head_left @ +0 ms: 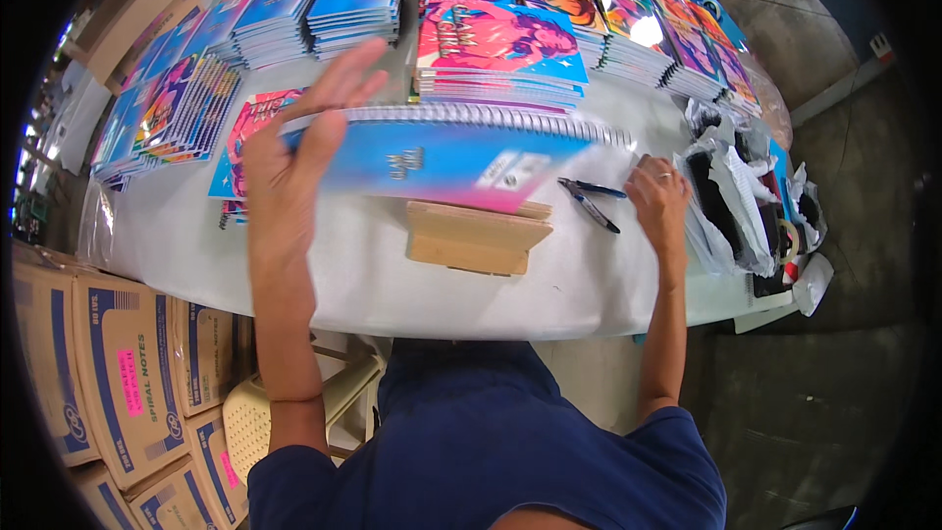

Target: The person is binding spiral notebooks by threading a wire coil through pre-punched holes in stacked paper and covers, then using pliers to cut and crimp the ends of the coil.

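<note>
My left hand (294,152) is raised above the table with fingers spread, its palm against the left end of a spiral-bound notebook (451,152) with a blue and pink cover. The notebook is lifted and blurred with motion. My right hand (659,198), with a ring on one finger, grips the notebook's right end by the wire spine. Under the notebook lies a small wooden block (476,236). Blue-handled pliers (589,198) rest on the table just left of my right hand.
Stacks of colourful spiral notebooks (500,54) cover the far half of the white table (373,280). Crumpled plastic bags and wrappers (741,191) sit at the right end. Cardboard boxes (118,373) and a cream plastic stool (343,393) stand at the lower left.
</note>
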Demonstrator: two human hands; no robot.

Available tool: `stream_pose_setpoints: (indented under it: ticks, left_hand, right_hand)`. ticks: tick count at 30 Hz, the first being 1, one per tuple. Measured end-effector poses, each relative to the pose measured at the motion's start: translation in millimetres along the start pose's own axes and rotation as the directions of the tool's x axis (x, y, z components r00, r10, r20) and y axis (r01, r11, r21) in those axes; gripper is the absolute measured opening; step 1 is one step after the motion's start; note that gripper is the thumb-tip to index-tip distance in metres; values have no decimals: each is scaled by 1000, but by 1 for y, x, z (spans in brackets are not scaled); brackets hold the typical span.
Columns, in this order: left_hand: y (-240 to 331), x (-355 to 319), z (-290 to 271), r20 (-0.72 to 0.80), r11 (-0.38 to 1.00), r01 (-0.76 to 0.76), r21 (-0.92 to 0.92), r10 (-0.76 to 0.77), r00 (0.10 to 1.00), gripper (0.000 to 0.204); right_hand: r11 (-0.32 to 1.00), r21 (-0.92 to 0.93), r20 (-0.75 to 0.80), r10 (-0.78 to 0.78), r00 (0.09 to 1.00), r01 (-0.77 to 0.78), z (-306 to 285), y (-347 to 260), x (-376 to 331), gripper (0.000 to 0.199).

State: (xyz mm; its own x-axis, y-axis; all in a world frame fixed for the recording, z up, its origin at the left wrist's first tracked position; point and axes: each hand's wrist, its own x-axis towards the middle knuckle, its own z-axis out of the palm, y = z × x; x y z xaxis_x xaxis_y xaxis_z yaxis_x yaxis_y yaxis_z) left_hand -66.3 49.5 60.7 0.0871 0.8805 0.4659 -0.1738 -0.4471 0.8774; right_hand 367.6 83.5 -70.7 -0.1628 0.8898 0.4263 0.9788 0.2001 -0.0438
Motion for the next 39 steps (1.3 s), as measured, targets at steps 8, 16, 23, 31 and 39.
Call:
stream_pose_setpoints:
  ticks: [8,16,23,31,39]
  left_hand:
    - [-23,-64,66,382,731,-232,641,-42,923,59]
    - [-48,-81,94,362,324,-367,872,76,929,65]
    - [-52,-83,101,348,282,-361,889,99,932,66]
    - [-42,-81,72,311,395,-364,844,193,931,60]
    - [27,-19,-80,-158,632,-105,768,345,925,50]
  right_hand:
    - [999,-29,-99,-37,994,35,30,-60,-35,41]
    - [755,653,-41,-50,998,64,-91,-164,-83,44]
    - [739,673,39,-72,997,27,-94,-176,-89,38]
    - [411,904,261,-321,910,-115,-112,-162,-48,27]
    - [822,529,143,159,977,-211,-17,-81,-10,28]
